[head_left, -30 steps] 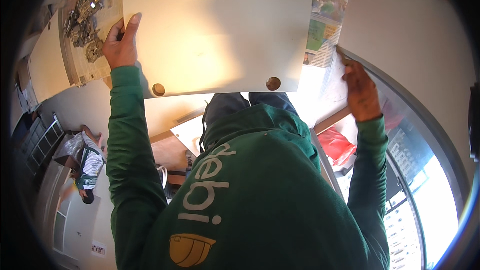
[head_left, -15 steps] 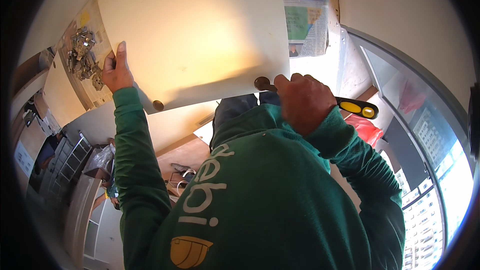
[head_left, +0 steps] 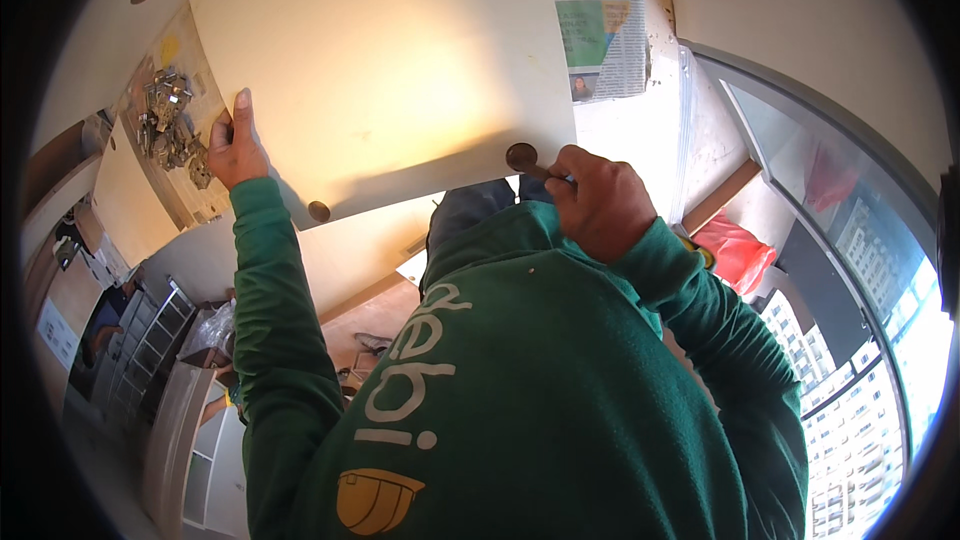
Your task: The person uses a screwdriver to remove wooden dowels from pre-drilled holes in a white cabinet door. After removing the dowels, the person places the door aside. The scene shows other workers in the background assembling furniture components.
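Note:
A pale cabinet door panel (head_left: 380, 60) lies in front of me, with round dark hinge holes (head_left: 318, 211) along its near edge. My left hand (head_left: 237, 145) grips the panel's left edge, thumb on top and fingers at the side. My right hand (head_left: 605, 205) is closed round a hand tool (head_left: 538, 171) with a black and yellow handle. The tool's narrow front end reaches the right hinge hole (head_left: 521, 157); its exact tip is hard to make out. Most of the handle is hidden behind my hand and sleeve.
A pile of metal cabinet hinges (head_left: 170, 120) lies left of the panel. Newspaper (head_left: 602, 25) is spread to its right. A glazed window frame (head_left: 830, 200) stands at the right, near a red bag (head_left: 735, 250). At lower left are a ladder (head_left: 150, 340) and another person's arm (head_left: 215, 405).
My right hand has turned and shifted slightly, so the tool's handle now drops behind my wrist. Its front end stays at the right hinge hole. My left hand keeps its hold.

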Action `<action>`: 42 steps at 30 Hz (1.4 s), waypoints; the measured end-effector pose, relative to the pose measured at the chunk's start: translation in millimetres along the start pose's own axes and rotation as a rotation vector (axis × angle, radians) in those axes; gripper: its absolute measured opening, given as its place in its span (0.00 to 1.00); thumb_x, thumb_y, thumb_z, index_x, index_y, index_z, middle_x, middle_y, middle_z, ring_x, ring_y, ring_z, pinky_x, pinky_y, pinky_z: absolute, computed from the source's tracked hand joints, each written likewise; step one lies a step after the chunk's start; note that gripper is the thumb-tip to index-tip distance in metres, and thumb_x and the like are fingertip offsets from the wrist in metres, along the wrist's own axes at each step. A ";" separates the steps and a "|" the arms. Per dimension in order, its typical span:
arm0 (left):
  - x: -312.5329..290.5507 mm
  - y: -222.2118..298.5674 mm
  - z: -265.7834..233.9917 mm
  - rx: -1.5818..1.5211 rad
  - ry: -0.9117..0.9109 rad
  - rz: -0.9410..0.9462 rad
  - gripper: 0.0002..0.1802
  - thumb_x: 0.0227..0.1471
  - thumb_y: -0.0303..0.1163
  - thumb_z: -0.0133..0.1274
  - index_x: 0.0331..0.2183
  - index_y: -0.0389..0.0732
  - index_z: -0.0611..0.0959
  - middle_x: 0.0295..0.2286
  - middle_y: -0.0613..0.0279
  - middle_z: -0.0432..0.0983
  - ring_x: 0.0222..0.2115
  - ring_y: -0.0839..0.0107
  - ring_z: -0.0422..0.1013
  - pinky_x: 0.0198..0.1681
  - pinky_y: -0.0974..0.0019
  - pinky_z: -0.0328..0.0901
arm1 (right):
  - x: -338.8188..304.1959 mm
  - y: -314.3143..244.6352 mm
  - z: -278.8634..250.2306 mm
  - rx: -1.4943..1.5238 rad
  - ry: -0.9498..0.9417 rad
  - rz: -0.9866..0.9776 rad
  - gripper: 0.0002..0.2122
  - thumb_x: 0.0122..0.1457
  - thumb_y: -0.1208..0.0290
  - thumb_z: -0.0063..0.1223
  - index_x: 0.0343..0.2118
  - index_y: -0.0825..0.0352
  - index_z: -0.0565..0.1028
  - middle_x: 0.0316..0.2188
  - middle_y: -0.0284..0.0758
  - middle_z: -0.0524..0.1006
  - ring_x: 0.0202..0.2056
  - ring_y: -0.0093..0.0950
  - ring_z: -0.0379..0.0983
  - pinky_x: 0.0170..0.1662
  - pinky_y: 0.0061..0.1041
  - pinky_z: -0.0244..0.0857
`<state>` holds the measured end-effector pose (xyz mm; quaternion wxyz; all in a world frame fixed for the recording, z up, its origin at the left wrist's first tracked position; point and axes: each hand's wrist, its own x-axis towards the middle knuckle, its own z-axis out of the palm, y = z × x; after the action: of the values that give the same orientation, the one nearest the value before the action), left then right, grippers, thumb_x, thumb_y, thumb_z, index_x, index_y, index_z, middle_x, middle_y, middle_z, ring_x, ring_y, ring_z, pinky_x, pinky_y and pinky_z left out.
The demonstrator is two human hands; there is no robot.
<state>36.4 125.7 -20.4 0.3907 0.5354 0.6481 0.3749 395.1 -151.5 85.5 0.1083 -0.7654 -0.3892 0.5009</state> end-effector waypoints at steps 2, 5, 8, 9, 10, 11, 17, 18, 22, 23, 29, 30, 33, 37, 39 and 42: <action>0.4 0.6 0.0 -0.015 -0.006 -0.001 0.21 0.57 0.39 0.69 0.43 0.30 0.87 0.40 0.60 0.84 0.40 0.76 0.76 0.48 0.71 0.71 | -2.6 4.5 0.6 0.162 0.060 0.001 0.07 0.61 0.72 0.58 0.38 0.69 0.77 0.24 0.46 0.81 0.27 0.49 0.78 0.34 0.45 0.71; 0.8 0.7 0.1 0.041 0.016 0.001 0.20 0.58 0.39 0.69 0.42 0.30 0.87 0.39 0.60 0.84 0.40 0.76 0.76 0.48 0.71 0.71 | -7.2 8.9 -1.1 0.217 0.072 0.018 0.06 0.60 0.73 0.59 0.38 0.69 0.77 0.24 0.44 0.80 0.27 0.46 0.79 0.33 0.43 0.71; 1.5 0.0 0.8 0.019 0.005 0.017 0.20 0.58 0.39 0.69 0.41 0.30 0.87 0.39 0.60 0.84 0.40 0.76 0.76 0.48 0.71 0.71 | -10.0 6.7 0.1 -0.056 0.176 -0.101 0.05 0.61 0.74 0.58 0.38 0.67 0.77 0.25 0.43 0.79 0.29 0.42 0.79 0.34 0.42 0.72; 1.5 -0.4 1.0 -0.022 0.000 0.008 0.20 0.57 0.39 0.69 0.41 0.30 0.87 0.39 0.59 0.84 0.40 0.76 0.76 0.48 0.71 0.71 | -10.5 4.5 1.5 -0.199 0.207 -0.145 0.05 0.61 0.74 0.58 0.38 0.67 0.77 0.26 0.43 0.79 0.30 0.42 0.79 0.35 0.41 0.73; 1.4 -0.9 1.2 -0.015 -0.001 0.023 0.20 0.57 0.39 0.69 0.41 0.30 0.87 0.38 0.59 0.84 0.39 0.76 0.76 0.48 0.71 0.71 | -10.5 1.9 2.8 -0.227 0.225 -0.161 0.05 0.61 0.74 0.58 0.39 0.66 0.76 0.26 0.43 0.78 0.31 0.42 0.79 0.35 0.42 0.73; 1.3 -1.2 1.1 -0.018 0.000 0.024 0.20 0.57 0.39 0.70 0.41 0.30 0.87 0.38 0.59 0.84 0.39 0.76 0.75 0.48 0.71 0.71 | -9.9 -0.8 3.9 -0.261 0.222 -0.158 0.05 0.61 0.74 0.57 0.39 0.66 0.76 0.27 0.43 0.78 0.32 0.42 0.79 0.36 0.42 0.73; 2.4 -3.6 -0.3 -0.068 -0.031 0.026 0.20 0.57 0.40 0.70 0.40 0.30 0.87 0.37 0.60 0.83 0.38 0.77 0.75 0.47 0.72 0.71 | -7.6 -9.9 3.5 -0.316 0.032 -0.021 0.10 0.62 0.71 0.53 0.45 0.63 0.77 0.33 0.44 0.82 0.36 0.45 0.82 0.41 0.45 0.77; 2.8 -4.1 -0.8 -0.065 -0.035 0.020 0.20 0.57 0.40 0.70 0.40 0.30 0.87 0.37 0.60 0.83 0.38 0.77 0.75 0.47 0.72 0.71 | -7.4 -9.1 2.9 -0.272 0.029 -0.028 0.10 0.62 0.70 0.54 0.45 0.63 0.77 0.32 0.45 0.82 0.35 0.45 0.82 0.41 0.45 0.76; 3.7 -5.4 -1.9 -0.032 -0.032 0.039 0.21 0.57 0.40 0.69 0.40 0.30 0.87 0.38 0.60 0.83 0.38 0.76 0.75 0.46 0.72 0.71 | -8.6 -1.8 3.7 0.047 0.061 -0.008 0.08 0.61 0.70 0.57 0.40 0.66 0.77 0.27 0.46 0.81 0.29 0.48 0.80 0.36 0.46 0.73; 4.1 -5.8 -1.8 -0.035 -0.033 0.032 0.21 0.57 0.40 0.69 0.40 0.30 0.87 0.38 0.60 0.84 0.38 0.76 0.75 0.45 0.72 0.71 | -8.1 1.0 4.0 0.147 0.051 -0.011 0.08 0.62 0.68 0.56 0.41 0.66 0.76 0.27 0.47 0.82 0.32 0.49 0.81 0.38 0.48 0.73; 6.5 -6.4 -2.0 0.018 -0.013 0.054 0.21 0.58 0.40 0.69 0.40 0.29 0.87 0.37 0.60 0.84 0.38 0.76 0.75 0.45 0.71 0.71 | -11.9 3.6 9.8 0.018 0.205 0.029 0.07 0.61 0.70 0.59 0.38 0.66 0.76 0.27 0.46 0.82 0.29 0.48 0.80 0.33 0.45 0.73; 6.8 -6.6 -2.3 0.007 -0.027 0.064 0.21 0.58 0.40 0.68 0.40 0.29 0.87 0.37 0.60 0.84 0.38 0.76 0.75 0.45 0.71 0.71 | -13.0 1.5 10.4 -0.029 0.200 0.050 0.07 0.61 0.70 0.58 0.38 0.66 0.76 0.27 0.46 0.82 0.28 0.48 0.80 0.33 0.45 0.73; 7.4 -6.5 -2.8 -0.012 -0.034 -0.002 0.21 0.58 0.41 0.68 0.40 0.30 0.87 0.37 0.60 0.84 0.38 0.76 0.75 0.45 0.71 0.71 | -14.8 -5.8 10.6 -0.271 0.231 -0.071 0.07 0.61 0.69 0.58 0.38 0.65 0.76 0.27 0.47 0.82 0.28 0.49 0.80 0.34 0.46 0.74; 7.1 -4.4 -2.9 0.023 -0.020 0.021 0.20 0.58 0.42 0.69 0.37 0.31 0.87 0.35 0.61 0.84 0.36 0.77 0.74 0.42 0.71 0.71 | -8.7 -8.5 9.1 -0.286 0.172 -0.079 0.07 0.60 0.69 0.57 0.38 0.65 0.78 0.25 0.47 0.81 0.28 0.49 0.80 0.35 0.46 0.74; 6.5 -2.6 -2.4 0.038 -0.021 0.030 0.20 0.57 0.42 0.69 0.35 0.32 0.87 0.34 0.62 0.83 0.34 0.77 0.74 0.41 0.71 0.71 | -5.4 -3.6 8.0 -0.153 0.090 -0.007 0.06 0.61 0.70 0.57 0.38 0.66 0.78 0.24 0.46 0.81 0.28 0.50 0.80 0.35 0.46 0.74; 4.3 1.2 -1.9 0.067 -0.007 -0.028 0.20 0.57 0.44 0.69 0.33 0.34 0.86 0.32 0.63 0.82 0.32 0.77 0.73 0.38 0.70 0.72 | -5.6 4.7 10.2 0.081 0.095 0.023 0.05 0.61 0.72 0.56 0.36 0.66 0.78 0.22 0.45 0.80 0.27 0.50 0.79 0.35 0.46 0.73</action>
<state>34.7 130.0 -18.9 0.3800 0.5403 0.6665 0.3456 387.7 -160.9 81.9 0.1518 -0.7876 -0.3543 0.4808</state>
